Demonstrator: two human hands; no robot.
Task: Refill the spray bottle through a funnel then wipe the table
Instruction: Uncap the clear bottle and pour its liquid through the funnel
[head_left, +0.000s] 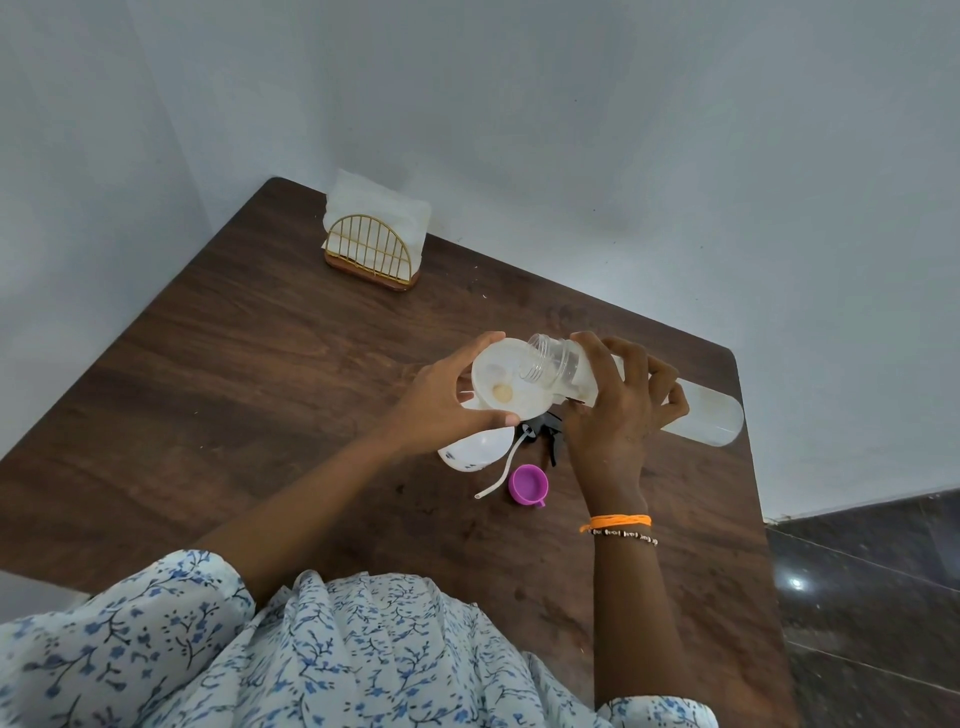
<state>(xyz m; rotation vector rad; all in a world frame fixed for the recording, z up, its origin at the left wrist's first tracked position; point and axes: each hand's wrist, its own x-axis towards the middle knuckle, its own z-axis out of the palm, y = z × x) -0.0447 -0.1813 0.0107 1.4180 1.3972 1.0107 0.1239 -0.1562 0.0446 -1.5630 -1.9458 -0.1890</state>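
Blue-flowered white sleeves (171, 649) fill the near edge of the view, both bare forearms reaching out over the dark wooden table (249, 374). Her left hand (441, 400) curls round the rim of a white funnel (511, 382), thumb at the near side and fingers over the far side, holding it on top of the white spray bottle (475, 449) near the middle of the table. Her right hand (621, 410) wraps a long clear refill bottle (696, 415), tipped on its side so that its open threaded mouth hangs just over the funnel's bowl. Close below the funnel lies the black spray head (545, 434) with its white dip tube, and just nearer, a purple cap (527, 483). At the far left corner stands a gold wire napkin holder (371, 257) with white napkins.
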